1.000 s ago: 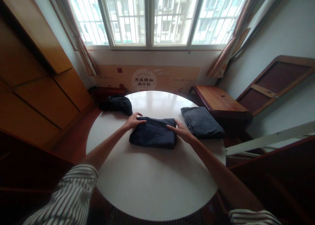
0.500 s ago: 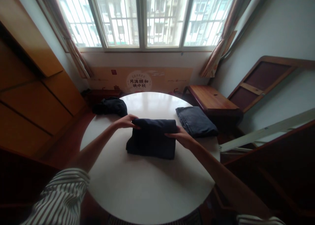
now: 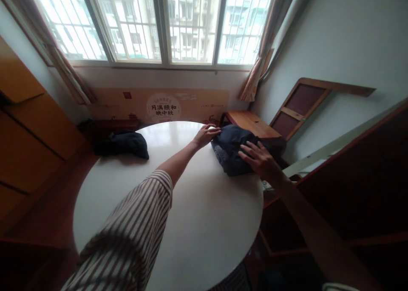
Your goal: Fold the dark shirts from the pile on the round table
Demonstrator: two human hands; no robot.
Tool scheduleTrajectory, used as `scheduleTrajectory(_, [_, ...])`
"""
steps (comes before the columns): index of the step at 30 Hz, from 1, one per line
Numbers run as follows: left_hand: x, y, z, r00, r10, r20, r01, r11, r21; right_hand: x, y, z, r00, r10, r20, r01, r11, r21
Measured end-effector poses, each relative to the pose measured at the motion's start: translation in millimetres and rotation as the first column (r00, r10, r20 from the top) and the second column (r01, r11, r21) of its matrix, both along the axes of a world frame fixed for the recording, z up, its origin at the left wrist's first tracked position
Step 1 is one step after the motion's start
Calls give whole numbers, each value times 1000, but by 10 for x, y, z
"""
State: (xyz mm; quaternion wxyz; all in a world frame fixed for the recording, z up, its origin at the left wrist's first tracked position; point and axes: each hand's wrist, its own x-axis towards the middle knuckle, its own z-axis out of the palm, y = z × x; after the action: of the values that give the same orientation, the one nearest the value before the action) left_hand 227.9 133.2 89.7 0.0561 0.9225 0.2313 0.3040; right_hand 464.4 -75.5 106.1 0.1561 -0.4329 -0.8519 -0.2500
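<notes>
A folded dark navy garment (image 3: 236,138) lies on top of a greyer folded garment (image 3: 221,158), stacked at the right rim of the round white table (image 3: 204,223). My left hand (image 3: 206,136) reaches across to the stack's far left corner; its fingers are stretched out and touch the cloth there. On the near right part of the stack rests my right hand (image 3: 261,161), open with its fingers spread over the dark fabric. A crumpled black garment (image 3: 126,144) lies apart at the table's left edge.
Behind the stack stands a wooden side table (image 3: 251,125). A wooden frame with dark panels (image 3: 295,104) leans by the right wall. Orange cabinets (image 3: 35,142) line the left side. A barred window (image 3: 159,23) is above a printed banner (image 3: 121,106).
The folded navy garment has moved from the table's middle to the right, onto the greyer one. My right hand has let go and spread its fingers. The view has turned right.
</notes>
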Motion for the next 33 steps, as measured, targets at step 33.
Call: scheduleTrajectory(33, [-2259,-633,-178,382,899,-214,-923,360,-137,-902,-253,-383,971,153,-185,-141,987,79])
